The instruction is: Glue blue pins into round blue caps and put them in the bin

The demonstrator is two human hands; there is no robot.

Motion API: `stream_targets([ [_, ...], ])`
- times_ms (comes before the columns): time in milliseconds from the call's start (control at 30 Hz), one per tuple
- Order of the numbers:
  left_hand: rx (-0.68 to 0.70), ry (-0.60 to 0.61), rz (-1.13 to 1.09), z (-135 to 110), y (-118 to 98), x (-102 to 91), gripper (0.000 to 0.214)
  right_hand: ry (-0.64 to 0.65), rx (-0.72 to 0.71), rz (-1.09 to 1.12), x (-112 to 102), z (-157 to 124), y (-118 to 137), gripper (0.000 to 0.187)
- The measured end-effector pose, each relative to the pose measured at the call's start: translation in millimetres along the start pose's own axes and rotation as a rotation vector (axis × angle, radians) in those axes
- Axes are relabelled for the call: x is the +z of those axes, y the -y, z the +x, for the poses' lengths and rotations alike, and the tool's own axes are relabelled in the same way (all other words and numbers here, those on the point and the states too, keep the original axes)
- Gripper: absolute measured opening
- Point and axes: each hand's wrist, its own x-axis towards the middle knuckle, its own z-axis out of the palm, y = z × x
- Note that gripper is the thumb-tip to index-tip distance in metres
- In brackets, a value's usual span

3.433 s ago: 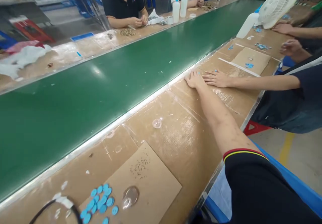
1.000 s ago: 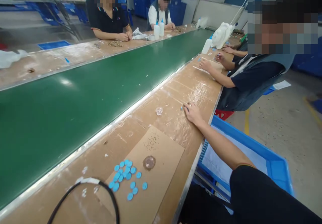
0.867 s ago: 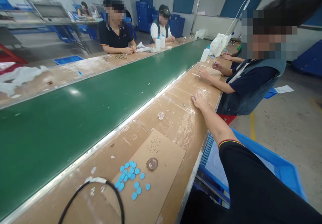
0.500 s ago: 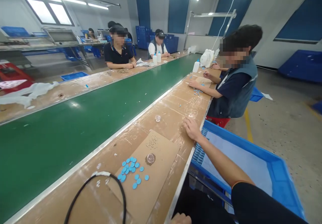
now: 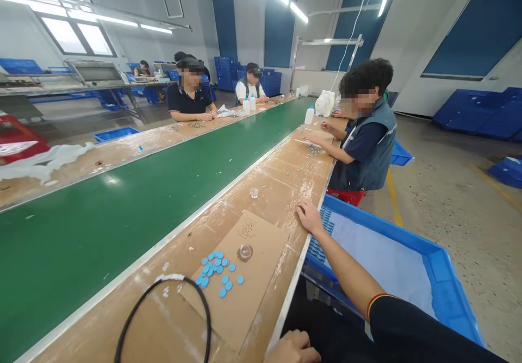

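Note:
My right hand [image 5: 309, 216] rests on the brown table [image 5: 271, 181] by its right edge, beside the blue tray [image 5: 457, 287]. Its fingers are loosely bent and lie on the tabletop, holding nothing that I can see. At the bottom of the view, my left hand [image 5: 292, 348] is by the table's front edge, partly cut off, its fingers curled in with nothing showing in them. Between hands and belt lies a cardboard sheet [image 5: 261, 292]. On it are several blue round discs [image 5: 218, 262], a small clear cup [image 5: 245, 251] and a scatter of tiny dark bits [image 5: 247, 227].
Another clear cup [image 5: 254, 193] stands past the cardboard. A black cable [image 5: 134, 319] loops over the near table. The green belt [image 5: 163, 183] runs along the left. A co-worker in a vest [image 5: 369, 140] sits at the right, near a white bottle [image 5: 309, 114]; more people sit across the belt.
The camera view has shifted slightly. My left hand shows more at the bottom edge. My right hand stays on the table edge, and the discs and cups lie as before.

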Motion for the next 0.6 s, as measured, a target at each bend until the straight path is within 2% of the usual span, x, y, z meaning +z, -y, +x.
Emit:
stream_targets([
  [100, -0.042, 0.005, -0.008, 5.5, 4.5, 13.1, 0.018, 0.006, 0.021, 0.028, 2.1, -0.6, -5.1, 0.030],
  [200, -0.020, -0.019, 0.002, 4.1, 7.3, 17.5, 0.026, 0.005, 0.031, 0.043, 2.6, -0.1, -8.1, 0.030],
  [367, 0.009, -0.043, 0.011, -1.1, 2.8, 10.1, 0.038, 0.004, 0.026, 0.048, 1.1, -0.6, -9.7, 0.030],
  [500, -0.030, 0.015, -0.016, -6.7, -7.6, -2.3, 0.041, 0.012, 0.032, 0.046, 0.9, -0.8, -11.0, 0.031],
  [600, -0.029, -0.001, -0.024, -8.9, -8.8, -1.7, 0.042, 0.014, 0.043, 0.035, 1.1, -0.8, -11.9, 0.032],
])
